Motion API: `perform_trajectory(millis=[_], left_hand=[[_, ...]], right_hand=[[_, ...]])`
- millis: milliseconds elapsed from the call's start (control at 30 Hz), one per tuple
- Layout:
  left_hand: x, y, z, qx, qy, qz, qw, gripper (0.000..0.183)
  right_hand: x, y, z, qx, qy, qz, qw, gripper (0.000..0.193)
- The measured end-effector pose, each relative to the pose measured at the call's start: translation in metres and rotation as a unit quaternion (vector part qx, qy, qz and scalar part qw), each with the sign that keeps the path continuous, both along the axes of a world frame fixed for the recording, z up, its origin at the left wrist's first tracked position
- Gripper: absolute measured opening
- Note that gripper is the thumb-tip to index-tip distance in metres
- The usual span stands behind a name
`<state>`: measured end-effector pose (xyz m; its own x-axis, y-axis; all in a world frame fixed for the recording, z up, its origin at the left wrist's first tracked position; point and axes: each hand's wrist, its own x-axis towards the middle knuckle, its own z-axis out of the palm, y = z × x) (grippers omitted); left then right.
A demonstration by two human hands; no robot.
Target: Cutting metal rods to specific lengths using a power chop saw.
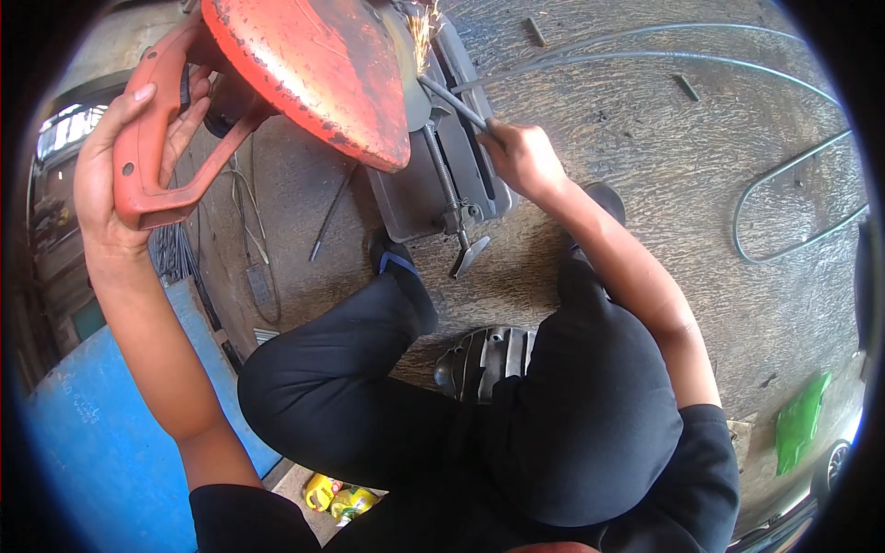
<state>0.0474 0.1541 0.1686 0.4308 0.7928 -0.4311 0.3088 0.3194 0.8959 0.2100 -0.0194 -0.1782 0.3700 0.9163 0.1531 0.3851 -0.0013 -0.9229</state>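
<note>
My left hand is wrapped round the red loop handle of a cut-off saw at the upper left. The saw's scuffed red blade guard hides much of the disc. Bright sparks spray up beside the disc. My right hand is closed on a short grey metal rod, whose far end lies at the disc above the grey saw base. Below the rod, a threaded clamp screw with a crank handle runs along the base.
Long thin metal rods curve off to the right and bend back in a loop. A ribbed metal casing sits between my legs. At left are a blue panel and a cable; a green piece lies lower right.
</note>
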Motion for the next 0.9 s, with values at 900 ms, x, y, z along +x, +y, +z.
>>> perform_trajectory(millis=[900], left_hand=[[-0.003,0.002,-0.002,0.026,0.01,0.003,1.0,0.048]], right_hand=[[-0.005,0.0,0.001,-0.111,0.221,0.039,0.968,0.033]])
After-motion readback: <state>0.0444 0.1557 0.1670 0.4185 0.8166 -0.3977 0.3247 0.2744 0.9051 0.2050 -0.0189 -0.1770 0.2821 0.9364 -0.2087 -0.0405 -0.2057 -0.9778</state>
